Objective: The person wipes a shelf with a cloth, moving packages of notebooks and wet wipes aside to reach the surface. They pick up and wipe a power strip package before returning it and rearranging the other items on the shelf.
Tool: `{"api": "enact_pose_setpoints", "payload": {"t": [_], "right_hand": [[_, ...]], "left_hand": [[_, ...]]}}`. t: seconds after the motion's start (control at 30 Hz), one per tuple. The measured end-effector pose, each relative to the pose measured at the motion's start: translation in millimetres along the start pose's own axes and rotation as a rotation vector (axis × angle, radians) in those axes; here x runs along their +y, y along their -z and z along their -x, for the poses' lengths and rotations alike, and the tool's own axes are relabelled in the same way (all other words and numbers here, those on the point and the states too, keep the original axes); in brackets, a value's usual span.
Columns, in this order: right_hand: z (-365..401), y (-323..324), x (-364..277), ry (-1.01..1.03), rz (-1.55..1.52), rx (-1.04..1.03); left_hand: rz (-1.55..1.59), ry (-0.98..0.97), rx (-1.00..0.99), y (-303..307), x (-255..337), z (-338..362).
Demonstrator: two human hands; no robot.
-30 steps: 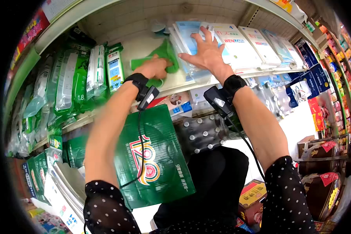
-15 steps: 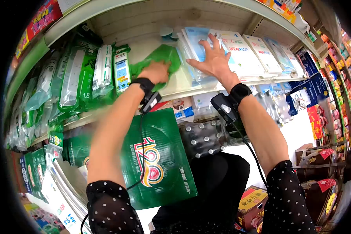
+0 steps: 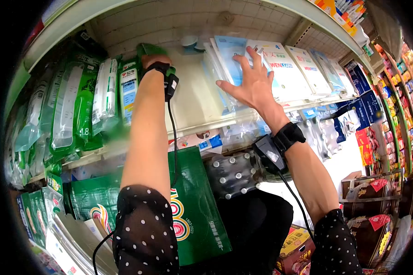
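Note:
My left hand (image 3: 157, 59) is at the back of the shelf (image 3: 190, 87), closed on a crumpled green cloth (image 3: 147, 49). Part of the cloth and most of the fingers are hidden behind the hand. Just left of it stand packaged power strips (image 3: 129, 89) in green and white wrapping. My right hand (image 3: 253, 85) is open, its fingers spread over a stack of blue and white packs (image 3: 231, 48) on the same shelf. It touches the top of the stack and holds nothing.
White WENLEARN packs (image 3: 303, 66) lie to the right on the shelf. Small pale round items (image 3: 190, 42) are at the back. Below are a green carton (image 3: 195, 206) and shrink-wrapped bottles (image 3: 234, 172). A cable runs along each forearm.
My left hand has moved back and left along the shelf with the green cloth, from the middle toward the rear by the power strips. My right hand stays spread on the stack.

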State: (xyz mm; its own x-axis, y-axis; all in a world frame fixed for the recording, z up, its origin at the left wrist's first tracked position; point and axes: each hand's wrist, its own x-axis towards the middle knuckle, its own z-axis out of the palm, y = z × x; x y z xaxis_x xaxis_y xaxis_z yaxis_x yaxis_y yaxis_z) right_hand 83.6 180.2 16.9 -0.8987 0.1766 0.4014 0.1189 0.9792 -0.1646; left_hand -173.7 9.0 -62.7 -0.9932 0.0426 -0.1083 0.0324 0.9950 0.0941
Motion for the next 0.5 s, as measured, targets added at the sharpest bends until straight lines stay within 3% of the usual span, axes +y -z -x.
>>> {"api": "enact_pose_setpoints", "payload": {"t": [0.2, 0.43, 0.5], "right_hand": [[0.8, -4.5, 2.3, 0.006, 0.001, 0.047], [-2.0, -0.5, -1.9, -0.019, 0.01, -0.005], [-0.5, 0.1, -1.3, -0.02, 0.011, -0.015]], "left_hand": [[-0.052, -0.029, 0.05, 3.1, -4.8, -14.6], [-0.224, -0.145, 0.168, -5.0, -6.2, 24.7], [-0.18, -0.185, -0.026, -0.2, -7.5, 46.3]]}}
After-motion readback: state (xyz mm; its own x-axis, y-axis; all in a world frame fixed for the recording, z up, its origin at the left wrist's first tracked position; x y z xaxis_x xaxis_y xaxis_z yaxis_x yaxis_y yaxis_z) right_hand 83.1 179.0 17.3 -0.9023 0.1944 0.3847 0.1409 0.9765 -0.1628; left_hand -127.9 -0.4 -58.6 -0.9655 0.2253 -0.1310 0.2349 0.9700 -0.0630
